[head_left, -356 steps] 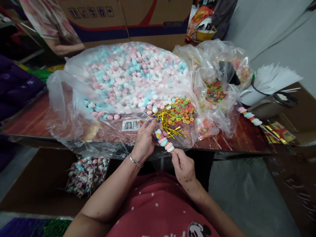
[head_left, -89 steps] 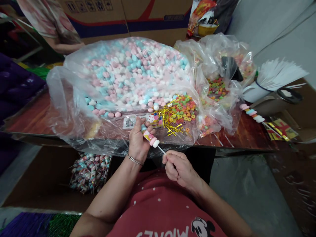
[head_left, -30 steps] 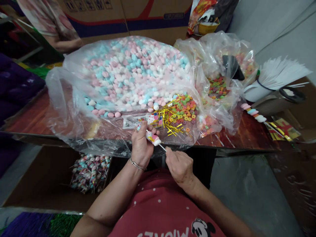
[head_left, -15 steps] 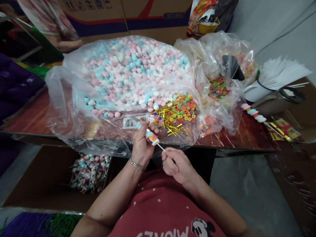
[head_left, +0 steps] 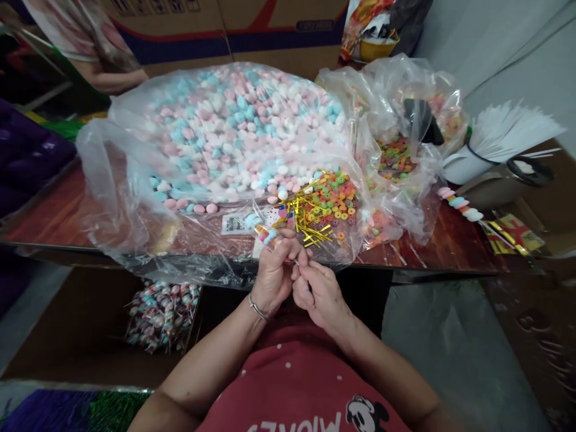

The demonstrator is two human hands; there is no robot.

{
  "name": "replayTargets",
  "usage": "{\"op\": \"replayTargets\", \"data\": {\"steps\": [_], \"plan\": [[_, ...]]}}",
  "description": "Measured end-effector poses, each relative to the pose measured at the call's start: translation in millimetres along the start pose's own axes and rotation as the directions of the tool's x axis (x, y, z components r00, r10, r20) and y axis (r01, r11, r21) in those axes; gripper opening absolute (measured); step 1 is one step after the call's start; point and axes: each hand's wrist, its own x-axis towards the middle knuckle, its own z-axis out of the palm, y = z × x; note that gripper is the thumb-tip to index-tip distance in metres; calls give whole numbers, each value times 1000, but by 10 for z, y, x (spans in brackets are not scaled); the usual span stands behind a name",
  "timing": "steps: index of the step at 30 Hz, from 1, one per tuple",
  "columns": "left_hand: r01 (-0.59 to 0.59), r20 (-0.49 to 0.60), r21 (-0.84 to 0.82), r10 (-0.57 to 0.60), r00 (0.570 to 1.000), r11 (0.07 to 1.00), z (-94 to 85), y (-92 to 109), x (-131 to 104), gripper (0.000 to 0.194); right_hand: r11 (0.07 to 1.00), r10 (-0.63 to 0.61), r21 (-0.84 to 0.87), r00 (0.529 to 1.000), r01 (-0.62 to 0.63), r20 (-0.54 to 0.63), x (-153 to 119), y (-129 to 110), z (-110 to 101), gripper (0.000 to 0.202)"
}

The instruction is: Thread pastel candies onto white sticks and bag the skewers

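Observation:
A marshmallow skewer in a clear printed wrapper points up and left from my hands, over the table's front edge. My left hand is closed around its lower end. Close against it, my right hand pinches at the stick, which is mostly hidden by the fingers. Behind the hands lie gold twist ties, coloured gummy rings and a flat printed wrapper. Pink, blue and white marshmallows fill a large clear bag just beyond.
Another marshmallow skewer lies at the right, by a mug of white sticks. A carton holding wrapped skewers stands below left. Beyond the table are a large box and another person's arm.
My left hand has slid down from the wrapped marshmallows to the wrapper's lower end and now meets my right hand. More of the skewer shows above the fingers.

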Motion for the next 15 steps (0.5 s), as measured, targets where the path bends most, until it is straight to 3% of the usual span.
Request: {"op": "replayTargets", "data": {"steps": [4,9,11,13,15], "plan": [[47,-4,36,-47,999,998,-27,38,1,38,1000,23,-12,999,-23,32,36,-61,-45,22],[-61,-133,-8,60,989,998,-39,284,176,44,983,162,-102,981,-151,107,1,-104,-145,19],[-69,-152,-18,66,986,997,-42,340,247,39,967,168,-205,983,-150,74,-24,-95,-168,20],[-74,-197,-18,69,978,997,-45,346,295,32,902,19,-431,1000,-27,-23,-56,-72,-182,21],[-91,-269,-10,85,959,996,-45,298,308,30,706,-232,-695,972,134,-48,-86,-33,-195,21]]}}
